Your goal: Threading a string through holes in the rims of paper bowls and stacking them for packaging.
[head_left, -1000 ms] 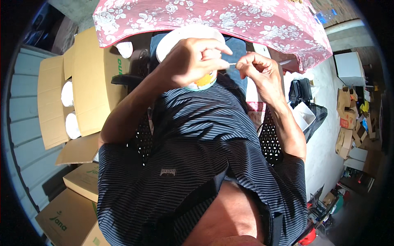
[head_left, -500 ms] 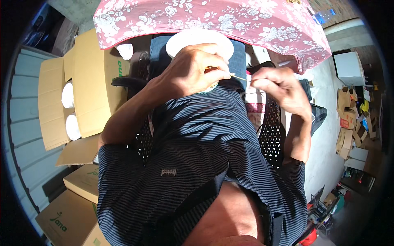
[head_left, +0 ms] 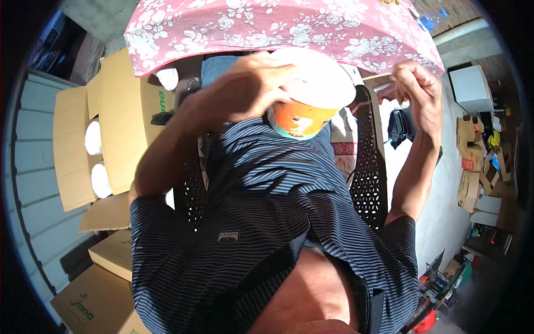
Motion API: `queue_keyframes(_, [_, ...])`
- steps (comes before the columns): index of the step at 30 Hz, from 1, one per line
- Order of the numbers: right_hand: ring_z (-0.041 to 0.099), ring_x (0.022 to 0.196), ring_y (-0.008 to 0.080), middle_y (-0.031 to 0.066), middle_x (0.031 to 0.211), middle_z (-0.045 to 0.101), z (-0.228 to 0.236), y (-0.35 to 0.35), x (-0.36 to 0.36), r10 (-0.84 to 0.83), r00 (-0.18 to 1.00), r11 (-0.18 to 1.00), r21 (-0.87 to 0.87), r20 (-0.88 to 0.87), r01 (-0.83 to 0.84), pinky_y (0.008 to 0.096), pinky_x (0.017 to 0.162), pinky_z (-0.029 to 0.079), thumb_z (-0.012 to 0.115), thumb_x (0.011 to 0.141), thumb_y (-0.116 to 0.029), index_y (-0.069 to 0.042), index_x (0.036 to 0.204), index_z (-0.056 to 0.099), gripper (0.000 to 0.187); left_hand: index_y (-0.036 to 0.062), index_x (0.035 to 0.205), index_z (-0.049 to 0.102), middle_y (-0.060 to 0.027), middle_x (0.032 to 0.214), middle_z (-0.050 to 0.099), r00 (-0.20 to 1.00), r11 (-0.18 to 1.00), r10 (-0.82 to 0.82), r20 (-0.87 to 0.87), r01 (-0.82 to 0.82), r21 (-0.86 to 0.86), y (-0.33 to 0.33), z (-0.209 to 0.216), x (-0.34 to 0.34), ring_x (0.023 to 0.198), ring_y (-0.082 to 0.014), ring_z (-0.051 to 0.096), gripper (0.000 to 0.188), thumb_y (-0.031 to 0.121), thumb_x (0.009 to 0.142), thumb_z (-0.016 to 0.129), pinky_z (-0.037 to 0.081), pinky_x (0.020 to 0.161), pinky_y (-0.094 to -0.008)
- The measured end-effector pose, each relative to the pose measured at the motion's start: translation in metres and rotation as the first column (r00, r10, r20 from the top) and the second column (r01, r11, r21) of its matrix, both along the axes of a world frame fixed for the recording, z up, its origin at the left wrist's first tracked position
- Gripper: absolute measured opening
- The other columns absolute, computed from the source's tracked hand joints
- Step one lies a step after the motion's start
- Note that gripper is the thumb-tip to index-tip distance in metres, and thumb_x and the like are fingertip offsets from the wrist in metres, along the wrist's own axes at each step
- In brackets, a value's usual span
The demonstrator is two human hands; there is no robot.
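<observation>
My left hand (head_left: 261, 83) is at the left side of a round orange and teal paper tub (head_left: 305, 118) with a white round top (head_left: 325, 83). Its fingers press on the rim and side, closed on the tub, though motion smears the hand. The tub tilts above my lap. Off to the right, my right hand (head_left: 418, 86) is raised, its fingers pinched on a thin pale strip (head_left: 378, 75) that points left toward the tub. Whether the strip is a string or a stick is hard to make out. A gap lies between its tip and the tub.
A table with a pink floral cloth (head_left: 233, 25) stands ahead. An open cardboard box (head_left: 125, 128) holding white round things (head_left: 100, 181) is at my left, above closed cartons (head_left: 92, 295). A perforated dark chair arm (head_left: 368, 178) is beside me; flattened cardboard (head_left: 470, 145) lies far right.
The tub has swung right and tilted, so its orange side shows. My right hand has moved up and right, away from my left hand, with the pale strip.
</observation>
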State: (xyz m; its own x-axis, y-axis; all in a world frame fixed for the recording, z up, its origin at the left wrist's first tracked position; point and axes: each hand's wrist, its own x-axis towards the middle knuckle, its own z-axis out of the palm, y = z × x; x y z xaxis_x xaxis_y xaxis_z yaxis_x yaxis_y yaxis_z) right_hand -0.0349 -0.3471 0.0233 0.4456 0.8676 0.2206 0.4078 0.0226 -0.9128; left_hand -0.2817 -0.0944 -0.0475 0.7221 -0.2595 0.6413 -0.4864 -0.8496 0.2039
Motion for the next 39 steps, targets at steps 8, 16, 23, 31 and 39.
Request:
queue_keyframes(8, [0.065,0.087,0.0114,0.0046,0.093,0.073,-0.020,0.026,-0.026,0.026,0.928,0.994,-0.111,0.371,0.017,0.0273,0.078,0.053,0.067,0.100,-0.007,-0.001,0.101,0.073,0.009,0.0020,0.088,0.069,-0.0109,0.115,0.071,0.945,0.967,-0.217,-0.244,0.175,-0.184,0.082,0.010,-0.035,0.102,-0.0298,0.069,0.009,-0.006,0.083,0.068,0.057,0.082,-0.0377])
queue_keyframes(16, [0.072,0.085,0.0249,0.0145,0.094,0.074,-0.094,0.063,-0.085,0.363,0.867,0.932,-0.121,0.342,-0.342,0.0346,0.072,0.055,0.075,0.093,-0.008,-0.001,0.111,0.072,0.020,0.0000,0.096,0.068,-0.0186,0.111,0.073,0.953,0.987,-0.060,-0.296,0.012,-0.160,0.084,-0.007,-0.047,0.093,-0.0361,0.071,0.022,-0.012,0.079,0.059,0.056,0.083,-0.0386])
queue_keyframes(23, [0.073,0.082,0.0302,0.0176,0.094,0.072,-0.094,0.076,-0.116,0.385,0.847,0.918,-0.061,0.367,-0.391,0.0377,0.069,0.056,0.072,0.094,-0.008,-0.003,0.117,0.067,0.023,-0.0037,0.111,0.068,-0.0176,0.109,0.070,0.999,0.998,-0.039,-0.021,0.040,0.047,0.004,-0.015,-0.010,0.088,-0.0251,0.072,0.023,0.009,0.092,0.073,0.060,0.082,-0.0382])
queue_keyframes(31, [0.066,0.078,0.0294,0.0122,0.091,0.066,-0.044,0.043,-0.078,0.308,0.778,0.951,-0.192,0.548,-0.241,0.0373,0.072,0.053,0.071,0.094,-0.005,-0.002,0.121,0.067,0.028,-0.0017,0.105,0.071,-0.0190,0.092,0.075,0.970,0.903,0.068,-0.235,-0.160,-0.399,-0.018,-0.036,-0.015,0.084,-0.0344,0.074,0.019,0.008,0.089,0.072,0.058,0.073,-0.0386])
queue_keyframes(39, [0.072,0.090,0.0308,0.0126,0.095,0.070,-0.073,0.025,-0.042,-0.070,0.795,0.990,-0.053,0.603,0.127,0.0361,0.076,0.059,0.077,0.084,0.000,-0.007,0.101,0.079,0.019,0.0001,0.105,0.077,-0.0178,0.101,0.077,0.981,0.950,0.066,-0.184,-0.119,-0.290,-0.025,-0.037,-0.014,0.089,-0.0329,0.075,0.020,0.006,0.086,0.073,0.060,0.080,-0.0397])
